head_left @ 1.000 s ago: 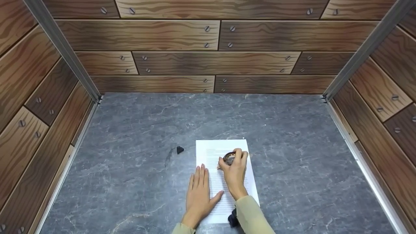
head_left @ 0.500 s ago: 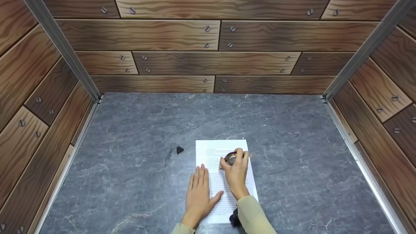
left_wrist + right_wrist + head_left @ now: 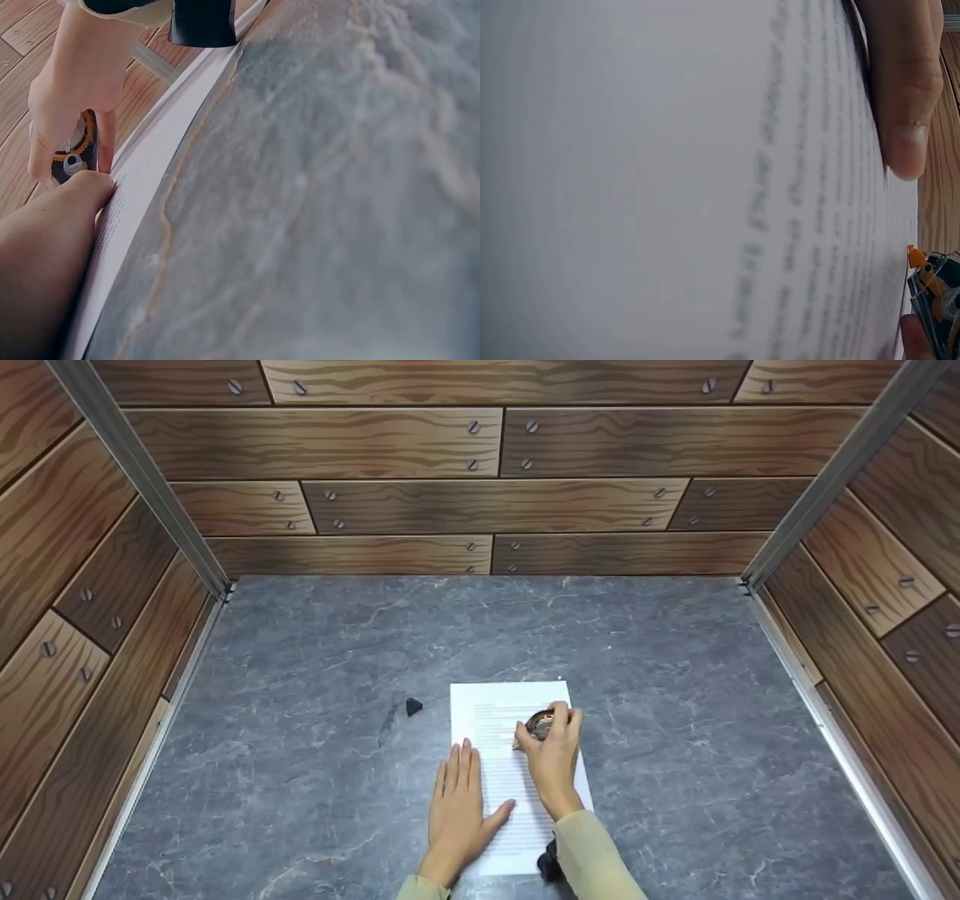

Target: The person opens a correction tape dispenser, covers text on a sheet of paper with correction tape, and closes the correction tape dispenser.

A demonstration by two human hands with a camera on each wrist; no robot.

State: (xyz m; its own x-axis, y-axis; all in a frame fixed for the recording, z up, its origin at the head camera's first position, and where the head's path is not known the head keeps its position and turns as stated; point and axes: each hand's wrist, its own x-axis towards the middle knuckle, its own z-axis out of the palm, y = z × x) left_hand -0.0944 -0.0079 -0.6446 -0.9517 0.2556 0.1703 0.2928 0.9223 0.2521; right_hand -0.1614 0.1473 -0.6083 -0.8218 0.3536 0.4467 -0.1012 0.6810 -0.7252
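Observation:
Printed white paper [image 3: 517, 840] lies on the grey marbled surface. My left hand [image 3: 457, 810] rests flat over its left edge, fingers straight and thumb spread. A small round dispenser [image 3: 540, 724], dark with a clear window, is pinched between the thumb and fingers of my right hand [image 3: 553, 761] over the upper right of the print. In the right wrist view the dispenser [image 3: 939, 296] shows an orange tip close to the paper [image 3: 630, 180]. The left wrist view shows the dispenser [image 3: 75, 150] under my right hand [image 3: 79, 75], with my left hand [image 3: 45, 240] in front.
A small black piece [image 3: 414, 706] lies left of the paper. A black wrist camera [image 3: 550, 862] sits under the right sleeve. Wood-patterned walls [image 3: 480, 502] enclose the back and both sides, with metal posts [image 3: 135, 472] at the corners.
My right hand has slid a little to the right across the paper with the dispenser in its grip. My left hand has stayed in place on the paper.

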